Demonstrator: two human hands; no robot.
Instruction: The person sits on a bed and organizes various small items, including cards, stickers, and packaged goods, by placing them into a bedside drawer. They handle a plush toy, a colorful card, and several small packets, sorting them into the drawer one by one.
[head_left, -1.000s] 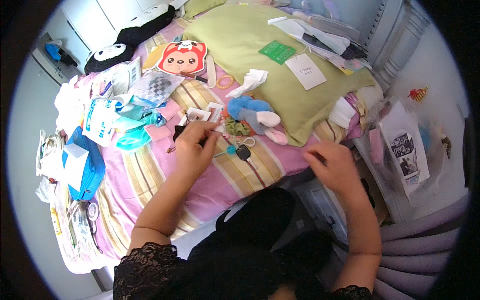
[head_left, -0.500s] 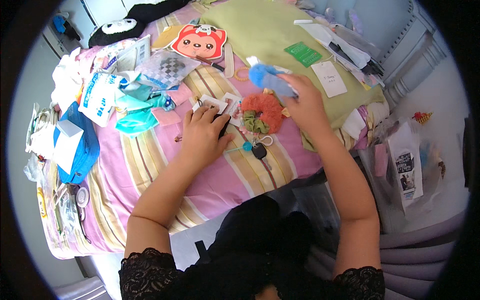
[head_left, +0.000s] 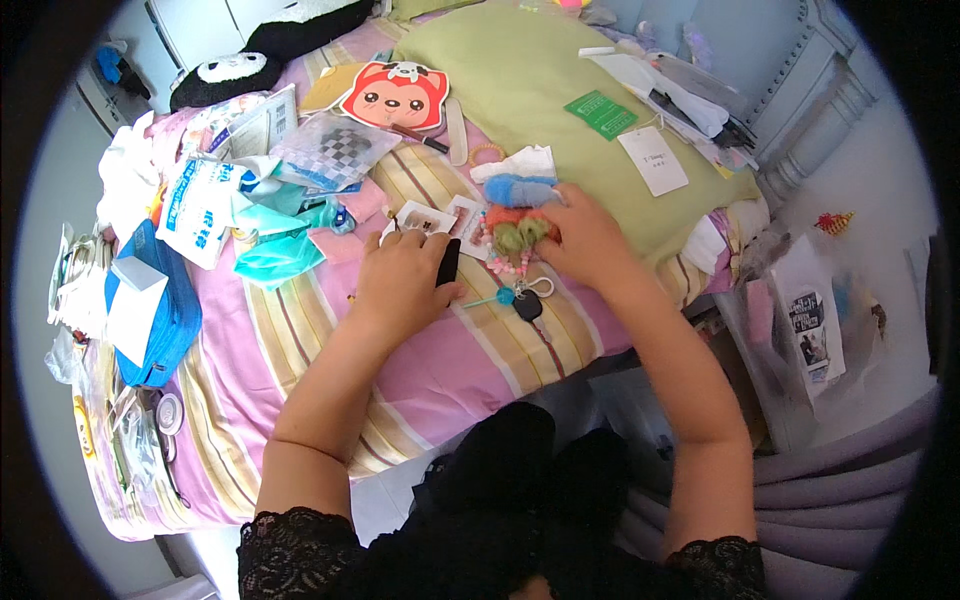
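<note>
plush keychain toy [head_left: 518, 222]: orange, green and blue fuzz, mid-frame on striped bedspread, under right fingers | black key [head_left: 527, 305]: flat just below it, on a ring | black flat object [head_left: 448, 262]: centre frame, beneath left fingers

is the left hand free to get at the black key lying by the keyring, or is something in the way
Probably yes. The left hand rests flat on the bedspread with a small black object under its fingers, and the black key lies uncovered just to its right. The right hand, on the fuzzy charm, sits above the key, not over it.
</note>
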